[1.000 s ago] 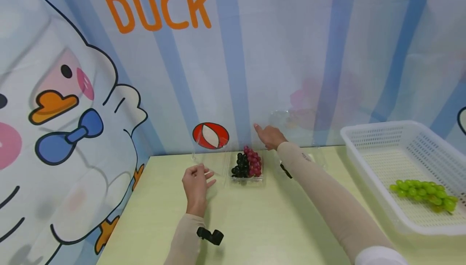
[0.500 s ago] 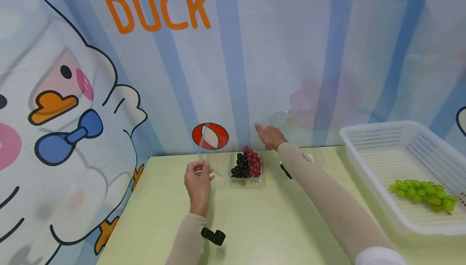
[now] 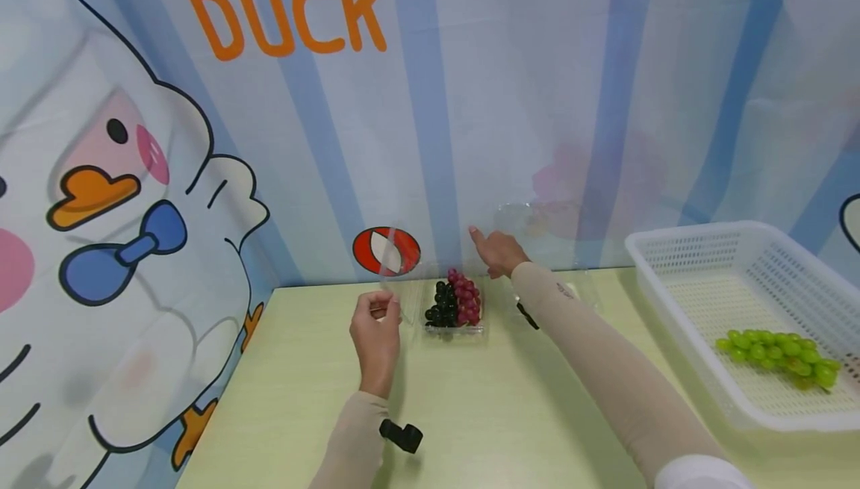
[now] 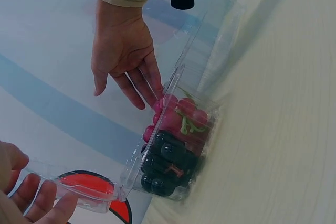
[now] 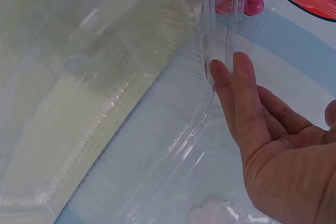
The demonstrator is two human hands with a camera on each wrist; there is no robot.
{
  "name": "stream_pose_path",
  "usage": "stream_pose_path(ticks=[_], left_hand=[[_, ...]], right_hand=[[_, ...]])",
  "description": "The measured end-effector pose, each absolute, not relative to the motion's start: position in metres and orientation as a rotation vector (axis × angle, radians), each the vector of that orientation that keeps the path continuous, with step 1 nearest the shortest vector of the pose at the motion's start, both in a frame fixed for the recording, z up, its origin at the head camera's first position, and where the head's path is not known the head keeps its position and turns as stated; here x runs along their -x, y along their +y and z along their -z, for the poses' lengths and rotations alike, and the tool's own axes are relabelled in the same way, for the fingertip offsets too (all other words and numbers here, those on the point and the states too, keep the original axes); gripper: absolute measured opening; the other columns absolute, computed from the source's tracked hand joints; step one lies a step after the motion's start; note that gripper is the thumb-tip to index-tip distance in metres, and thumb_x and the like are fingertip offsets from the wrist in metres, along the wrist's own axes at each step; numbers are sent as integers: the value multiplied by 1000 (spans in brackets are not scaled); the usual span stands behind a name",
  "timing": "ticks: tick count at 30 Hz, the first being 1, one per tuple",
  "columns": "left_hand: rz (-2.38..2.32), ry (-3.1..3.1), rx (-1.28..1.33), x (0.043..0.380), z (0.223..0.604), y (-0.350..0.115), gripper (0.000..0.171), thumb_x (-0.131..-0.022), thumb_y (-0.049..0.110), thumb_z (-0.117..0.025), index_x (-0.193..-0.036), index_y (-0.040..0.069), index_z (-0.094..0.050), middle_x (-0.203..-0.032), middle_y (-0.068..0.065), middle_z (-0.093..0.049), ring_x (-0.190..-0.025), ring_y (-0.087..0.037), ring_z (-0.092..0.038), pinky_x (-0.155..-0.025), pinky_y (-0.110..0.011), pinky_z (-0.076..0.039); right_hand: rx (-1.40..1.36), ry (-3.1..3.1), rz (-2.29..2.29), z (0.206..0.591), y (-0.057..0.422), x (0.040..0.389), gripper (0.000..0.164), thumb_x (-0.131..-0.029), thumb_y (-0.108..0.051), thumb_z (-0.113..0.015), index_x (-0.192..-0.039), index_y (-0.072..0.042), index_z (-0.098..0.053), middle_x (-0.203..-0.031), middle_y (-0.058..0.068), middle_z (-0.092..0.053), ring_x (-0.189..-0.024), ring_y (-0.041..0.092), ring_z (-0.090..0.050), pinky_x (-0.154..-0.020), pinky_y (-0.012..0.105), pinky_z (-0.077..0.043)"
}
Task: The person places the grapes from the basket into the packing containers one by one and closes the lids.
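A clear plastic clamshell box (image 4: 181,72) stands at the table's back edge. Inside it black grapes (image 3: 441,306) lie beside pinkish-red grapes (image 3: 468,298), whose green stem shows in the left wrist view. My left hand (image 3: 378,340) pinches the edge of the box's transparent lid (image 4: 79,187), which is raised on the left side. On the other side of the box, my right hand (image 3: 500,251) has its fingers extended. In the right wrist view its fingertips (image 5: 242,64) are right at the box's rim, close by the red grapes.
Another clear clamshell (image 3: 590,291) stands beyond the right forearm, its lid (image 3: 531,213) up against the printed backdrop (image 3: 510,101). A white slatted basket (image 3: 678,325) at right holds green grapes (image 3: 779,354). The pale yellow table (image 3: 457,414) ends at the backdrop.
My left hand has moved right and slightly up, its fingers closing on the lid edge. The lid has swung toward the box. The right hand stays in place.
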State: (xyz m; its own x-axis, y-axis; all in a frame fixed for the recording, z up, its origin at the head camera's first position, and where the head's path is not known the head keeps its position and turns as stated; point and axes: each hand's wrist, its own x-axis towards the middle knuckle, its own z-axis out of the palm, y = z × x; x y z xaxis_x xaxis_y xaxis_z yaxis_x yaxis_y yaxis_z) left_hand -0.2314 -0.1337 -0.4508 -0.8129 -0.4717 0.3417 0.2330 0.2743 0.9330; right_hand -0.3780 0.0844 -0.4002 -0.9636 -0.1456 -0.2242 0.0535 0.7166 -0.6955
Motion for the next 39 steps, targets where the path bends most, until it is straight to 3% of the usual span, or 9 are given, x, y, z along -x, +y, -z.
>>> stream_pose_path(ticks=[4,10,28,39], left_hand=[[1563,-2014,-206,230,450,-131,9,-97,13,-70,-101,6,-66,-94,-9,-68,-86,-22,-63,-71,-23,-52],[1519,-2050,-149,229,451,-127,8,-96,14,-71,-99,7,-67,-94,-8,-68,-89,-22,-63,-79,-36,-53],[1399,-2133,-36,231,456,-117,7,-95,10,-73,-98,7,-67,-97,-6,-65,-89,-20,-63,-79,-36,-57],[1307,-2225,14,231,462,-111,9,-92,13,-77,-92,11,-68,-93,-4,-61,-85,-17,-62,-80,-36,-59]], right_hand=[[78,2658,1100,401,84,378,82,-107,-62,-21,-142,5,-51,-148,26,-51,-97,34,-74,-109,54,-44],[83,2661,1102,401,84,378,82,-106,-63,-21,-139,5,-53,-147,26,-52,-96,34,-75,-109,54,-44],[84,2659,1076,399,84,378,83,-106,-62,-20,-146,5,-47,-149,26,-50,-96,34,-75,-111,54,-42],[87,2649,1084,401,84,379,82,-106,-64,-21,-142,4,-50,-147,25,-51,-99,34,-74,-111,54,-42]])
